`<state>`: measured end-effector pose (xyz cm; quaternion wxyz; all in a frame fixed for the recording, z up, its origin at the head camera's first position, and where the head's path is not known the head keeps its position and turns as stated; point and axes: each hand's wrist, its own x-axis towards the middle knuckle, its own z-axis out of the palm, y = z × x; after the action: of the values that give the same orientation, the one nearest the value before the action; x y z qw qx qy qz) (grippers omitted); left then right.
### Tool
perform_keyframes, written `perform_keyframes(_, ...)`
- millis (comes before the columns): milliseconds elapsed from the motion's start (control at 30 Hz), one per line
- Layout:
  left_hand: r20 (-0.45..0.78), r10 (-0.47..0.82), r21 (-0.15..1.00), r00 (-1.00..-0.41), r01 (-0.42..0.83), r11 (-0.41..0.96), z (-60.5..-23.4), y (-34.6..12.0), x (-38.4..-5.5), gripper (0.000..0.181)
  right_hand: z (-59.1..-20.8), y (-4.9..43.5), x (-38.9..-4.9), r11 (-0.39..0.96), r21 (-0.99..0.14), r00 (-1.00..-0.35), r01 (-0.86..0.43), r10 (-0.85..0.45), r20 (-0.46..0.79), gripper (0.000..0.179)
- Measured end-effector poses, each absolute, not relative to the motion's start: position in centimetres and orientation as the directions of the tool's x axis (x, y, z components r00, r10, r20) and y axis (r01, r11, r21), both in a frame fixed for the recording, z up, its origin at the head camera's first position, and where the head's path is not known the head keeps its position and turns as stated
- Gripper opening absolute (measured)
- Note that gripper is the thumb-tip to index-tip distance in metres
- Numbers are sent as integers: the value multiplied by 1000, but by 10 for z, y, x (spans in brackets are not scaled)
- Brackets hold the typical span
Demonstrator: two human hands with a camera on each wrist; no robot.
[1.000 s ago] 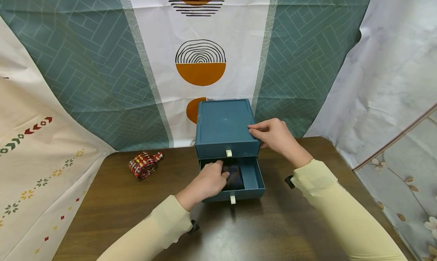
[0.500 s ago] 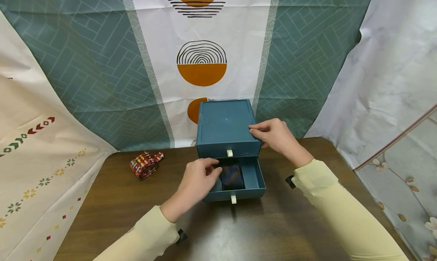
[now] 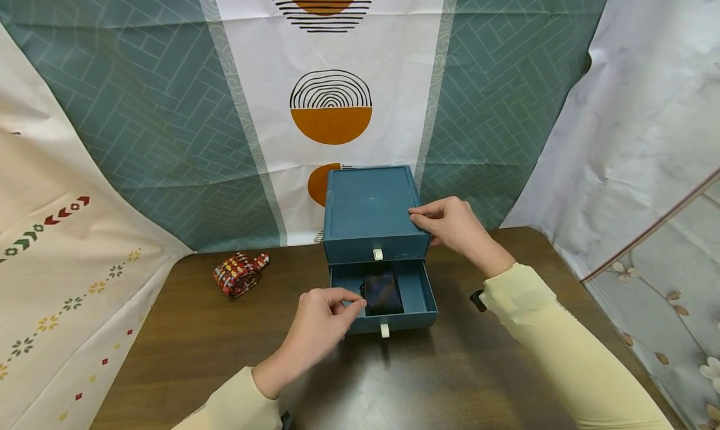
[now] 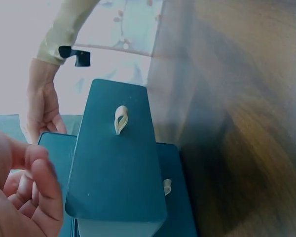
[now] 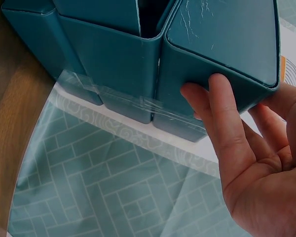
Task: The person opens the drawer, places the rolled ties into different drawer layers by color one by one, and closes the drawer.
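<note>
"Where to find the dark item (image 3: 384, 292)?"

"Inside the pulled-out drawer (image 3: 417, 286), about midway across, with its near end close to the front wall."

"And from the left hand (image 3: 315, 330)?"

"To the right and slightly far of its fingertips; just beside them, as seen from the head. Can't tell about touching. Likely the relation to watch most."

"Long axis?"

"Near to far, apparently, pointing toward the front wall."

"Nearer to which hand?"

"To the left one, plainly. Well apart from the right hand (image 3: 458, 227), farther back at the cabinet (image 3: 371, 199)."

"Pose of the left?"

"Extended from the near left, at the drawer's near left corner, with thumb and forefinger tips close together. Nothing visible between them."

"And the right?"

"Extended from the near right to the cabinet's upper right edge. Clamped there, with thumb and fingers bent over the edge and two fingertips against the side."
</note>
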<state>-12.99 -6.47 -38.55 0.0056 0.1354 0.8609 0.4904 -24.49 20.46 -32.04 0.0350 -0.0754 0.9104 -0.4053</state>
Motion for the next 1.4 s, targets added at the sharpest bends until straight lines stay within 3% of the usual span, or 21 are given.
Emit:
perform_keyframes(200, 31, 286, 884, -958, 160, 440, -389, -63, -125, 16, -320, 204, -244, 669, -735, -987, -113, -163, 4, 33)
perform_keyframes(600, 36, 378, 889, -925, 202, 411, -403, -57, -117, 7, -319, 204, -244, 658, -744, -985, -118, -172, 5, 32)
perform_keyframes(933, 80, 378, 831, -922, 271, 486, -413, -52, -112, 15, -320, 205, -244, 667, -736, -986, -116, -167, 5, 31)
perform_keyframes(1400, 76, 417, 852, -906, 276, 444, -430, -49, -113, 19, -320, 205, -244, 667, -735, -985, -124, -173, 9, 31)
